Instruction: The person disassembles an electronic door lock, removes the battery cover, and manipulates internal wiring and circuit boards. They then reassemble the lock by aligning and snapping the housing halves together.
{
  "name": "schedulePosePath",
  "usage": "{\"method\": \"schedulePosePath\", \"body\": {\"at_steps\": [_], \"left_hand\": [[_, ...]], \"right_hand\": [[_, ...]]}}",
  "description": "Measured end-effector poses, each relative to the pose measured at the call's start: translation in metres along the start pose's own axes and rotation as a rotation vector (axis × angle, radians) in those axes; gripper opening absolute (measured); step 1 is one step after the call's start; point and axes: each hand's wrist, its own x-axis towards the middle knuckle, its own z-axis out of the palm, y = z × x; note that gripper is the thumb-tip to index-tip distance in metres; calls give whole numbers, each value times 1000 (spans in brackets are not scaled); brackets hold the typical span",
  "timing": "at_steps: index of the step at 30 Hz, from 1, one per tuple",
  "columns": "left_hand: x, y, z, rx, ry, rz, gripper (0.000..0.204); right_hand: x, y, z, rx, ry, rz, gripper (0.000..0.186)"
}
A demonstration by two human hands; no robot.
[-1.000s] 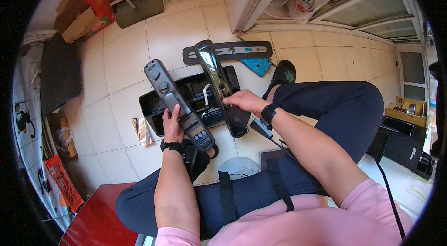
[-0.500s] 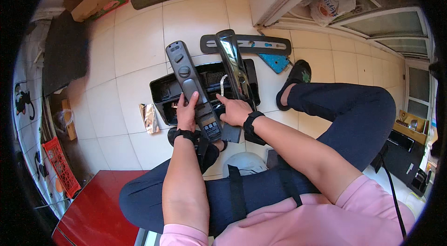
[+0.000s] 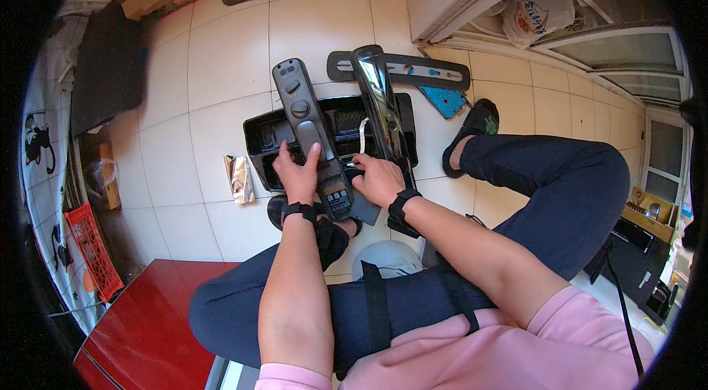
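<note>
From the head view, the person sits on the tiled floor with a black open tray (image 3: 258, 140) in front of the knees, and everything here can be placed against that tray. The left hand (image 3: 299, 176) is wrapped around the lower part of a long dark grey lock panel (image 3: 306, 121) with a round knob and a small keypad end, holding it slanted across the tray's middle. The right hand (image 3: 377, 177) is curled closed at the near edge of the tray, its fingers at the base of a glossy black lock panel (image 3: 376, 98) that rises over the tray's right half; whether it truly grips that piece or a smaller part under it cannot be told. By my reading, the step in hand is bringing the two long pieces together or sorting them over the tray, and the next move would call for steadying the grey panel while the right hand frees or aligns the glossy one. A white strip (image 3: 362, 135) lies inside the tray between the two panels. Beyond the tray's far right corner lies a flat black mounting plate (image 3: 435, 71) and a blue piece (image 3: 448, 101); left of the tray sits a crumpled foil wrapper (image 3: 239, 177). The person's raised right knee and black shoe (image 3: 479, 121) crowd the tray's right side, leaving little room there.
</note>
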Motion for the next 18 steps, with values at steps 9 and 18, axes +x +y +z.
{"method": "schedulePosePath", "body": {"at_steps": [9, 18], "left_hand": [[-20, 34, 9, 44, -392, 729, 27], [-32, 10, 31, 210, -600, 439, 59]], "right_hand": [[4, 6, -3, 130, 94, -25, 37], [7, 5, -5, 82, 43, 7, 31]]}}
